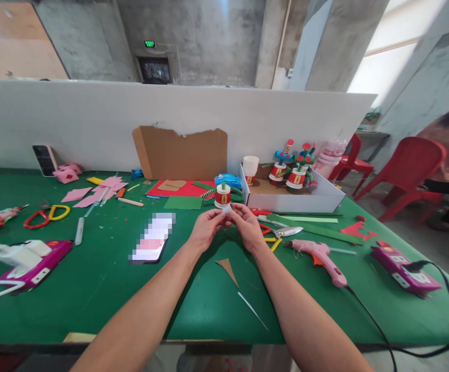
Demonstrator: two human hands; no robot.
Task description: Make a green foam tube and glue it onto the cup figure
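Note:
Over the middle of the table, my left hand (205, 227) and my right hand (248, 226) meet at the fingertips. Both are closed in a pinch on a small white piece (227, 208), perhaps paper; its exact kind is too small to tell. Just beyond the fingers stands an upside-down paper cup (223, 195) with a red band, a green coil on top and green striped paper-spring arms. Scissors (286, 232) with red and yellow handles lie right of my right hand, near a pink glue gun (321, 258). A phone (152, 240) lies left of my left hand.
A white box (294, 202) holds finished-looking cup figures (297, 176) and stacked cups (250, 168). Power strips (404, 271) with cables lie at both sides. A brown scrap (228, 271) is between my forearms. Beyond the table, a person sits near red chairs (410, 165).

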